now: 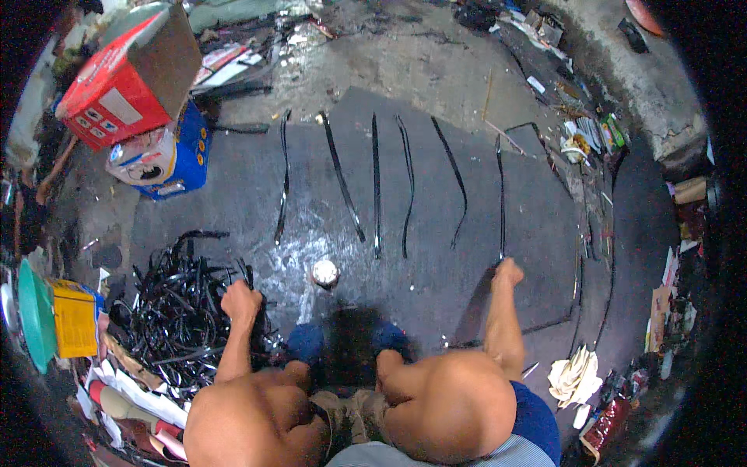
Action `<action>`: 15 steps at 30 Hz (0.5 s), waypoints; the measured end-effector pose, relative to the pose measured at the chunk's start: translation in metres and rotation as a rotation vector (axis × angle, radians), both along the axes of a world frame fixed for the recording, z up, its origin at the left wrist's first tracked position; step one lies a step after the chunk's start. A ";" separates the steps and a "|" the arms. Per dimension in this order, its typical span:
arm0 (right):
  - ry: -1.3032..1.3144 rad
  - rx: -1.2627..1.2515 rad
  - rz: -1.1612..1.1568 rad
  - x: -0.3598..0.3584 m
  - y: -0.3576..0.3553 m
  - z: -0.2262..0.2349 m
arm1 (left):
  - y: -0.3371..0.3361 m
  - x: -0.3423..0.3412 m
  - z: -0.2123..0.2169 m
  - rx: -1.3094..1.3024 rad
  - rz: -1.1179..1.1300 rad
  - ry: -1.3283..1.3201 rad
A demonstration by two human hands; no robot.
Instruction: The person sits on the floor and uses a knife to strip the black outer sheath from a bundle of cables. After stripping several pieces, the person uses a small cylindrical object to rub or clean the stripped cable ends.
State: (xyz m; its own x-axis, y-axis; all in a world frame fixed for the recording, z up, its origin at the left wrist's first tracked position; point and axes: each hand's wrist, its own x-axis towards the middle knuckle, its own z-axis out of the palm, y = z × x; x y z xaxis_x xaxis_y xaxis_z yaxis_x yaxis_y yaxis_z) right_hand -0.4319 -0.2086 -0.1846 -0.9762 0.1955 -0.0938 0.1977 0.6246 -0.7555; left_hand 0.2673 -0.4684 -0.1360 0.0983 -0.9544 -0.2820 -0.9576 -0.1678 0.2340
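My right hand (pixel 508 272) is closed on the near end of a narrow, shiny black strip (pixel 502 198), which stretches away from me along the dark sheet. At left, my left hand (pixel 241 302) is curled shut at the edge of a tangled pile of black strips (pixel 183 300); a strip appears to poke out past its fingers. Between the hands, several more black strips lie apart in a row, among them a straight strip (pixel 377 187) and a bent strip (pixel 461 187). A small round whitish object (pixel 324 272) sits on the sheet nearer to me.
The dark sheet (pixel 233 163) covers the floor before my feet. A red box (pixel 117 93) rests on a blue box (pixel 183 156) at far left. A yellow box (pixel 75 317) and green round object (pixel 37 315) stand nearer. Crumpled cream cloth (pixel 574 377) lies at right, amid scraps.
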 end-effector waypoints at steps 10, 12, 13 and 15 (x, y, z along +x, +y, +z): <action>-0.078 -0.197 1.504 0.359 -0.147 0.046 | 0.010 0.106 0.112 -1.096 0.781 0.877; -0.117 -0.127 1.702 0.408 -0.168 0.082 | 0.021 0.141 0.180 -1.282 0.799 1.020; -0.036 -0.097 1.771 0.412 -0.169 0.078 | 0.023 0.142 0.208 -1.346 0.850 1.010; 0.044 -0.034 1.764 0.435 -0.173 0.086 | 0.025 0.144 0.258 -1.494 0.795 1.006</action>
